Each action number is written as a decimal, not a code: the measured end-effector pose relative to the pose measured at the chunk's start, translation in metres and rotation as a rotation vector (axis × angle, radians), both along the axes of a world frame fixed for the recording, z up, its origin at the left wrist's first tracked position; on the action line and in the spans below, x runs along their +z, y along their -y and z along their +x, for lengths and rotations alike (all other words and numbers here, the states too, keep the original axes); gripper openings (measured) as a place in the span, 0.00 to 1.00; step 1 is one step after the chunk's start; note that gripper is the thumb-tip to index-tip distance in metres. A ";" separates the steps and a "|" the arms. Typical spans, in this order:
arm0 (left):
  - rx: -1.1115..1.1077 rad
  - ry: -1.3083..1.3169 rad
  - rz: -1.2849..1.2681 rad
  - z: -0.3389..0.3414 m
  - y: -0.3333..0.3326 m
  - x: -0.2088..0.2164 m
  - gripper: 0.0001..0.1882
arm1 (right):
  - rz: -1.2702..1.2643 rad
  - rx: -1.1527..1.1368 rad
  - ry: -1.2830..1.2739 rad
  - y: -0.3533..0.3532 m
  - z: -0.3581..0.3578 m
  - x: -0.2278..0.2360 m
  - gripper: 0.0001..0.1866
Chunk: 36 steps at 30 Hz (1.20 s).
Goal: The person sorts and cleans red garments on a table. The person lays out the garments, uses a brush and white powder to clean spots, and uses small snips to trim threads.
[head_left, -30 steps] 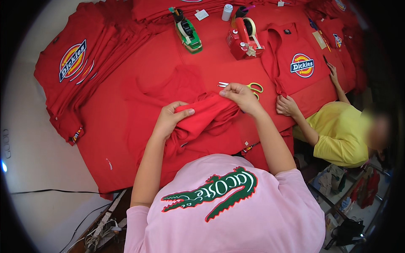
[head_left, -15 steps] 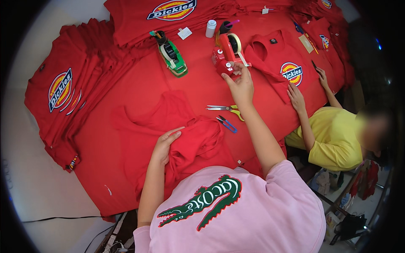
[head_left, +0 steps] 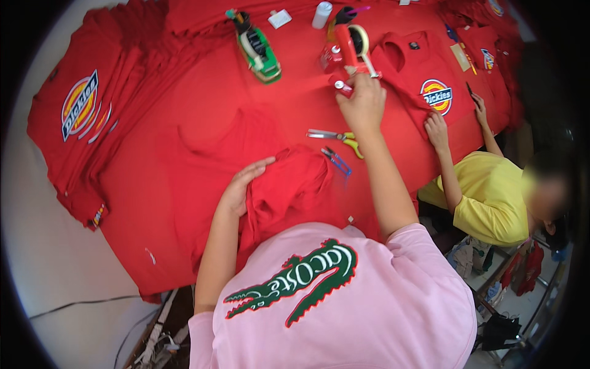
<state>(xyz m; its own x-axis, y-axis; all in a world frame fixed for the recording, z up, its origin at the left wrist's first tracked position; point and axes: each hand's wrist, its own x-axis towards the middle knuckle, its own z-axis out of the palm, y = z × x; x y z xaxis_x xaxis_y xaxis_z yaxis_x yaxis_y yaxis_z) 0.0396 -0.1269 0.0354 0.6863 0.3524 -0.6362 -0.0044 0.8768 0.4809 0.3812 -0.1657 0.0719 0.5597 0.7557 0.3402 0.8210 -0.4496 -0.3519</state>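
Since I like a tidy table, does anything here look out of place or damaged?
One small thing: a white scrap or mark stands out against the red table cover, near its left edge. The red garment by your left hand is bunched; no damage shows.

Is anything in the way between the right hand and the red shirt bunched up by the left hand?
Yes, the yellow-handled scissors and blue snips lie between the right hand and the bunched red shirt, down on the red tabletop. They look low, so the hand could probably pass above them.
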 end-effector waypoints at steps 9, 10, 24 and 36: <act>0.002 0.147 0.006 -0.002 0.013 0.030 0.36 | 0.315 0.415 -0.252 0.071 -0.059 0.009 0.24; 0.008 0.174 0.003 -0.002 0.015 0.036 0.36 | 0.272 0.453 -0.204 0.077 -0.064 0.012 0.25; 0.051 0.288 0.062 -0.018 0.045 0.080 0.38 | 0.314 0.746 0.290 0.084 -0.120 0.052 0.17; 0.191 0.322 0.028 -0.029 0.051 0.068 0.38 | 0.269 0.660 0.328 0.114 -0.109 0.042 0.18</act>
<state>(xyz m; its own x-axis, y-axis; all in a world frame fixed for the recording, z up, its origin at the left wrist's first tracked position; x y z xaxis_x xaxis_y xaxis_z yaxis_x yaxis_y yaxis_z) 0.0110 -0.1776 0.1032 0.7698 0.5075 -0.3870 -0.3215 0.8321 0.4519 0.2718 -0.2799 0.1138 -0.1377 0.7649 0.6292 0.9695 0.2340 -0.0724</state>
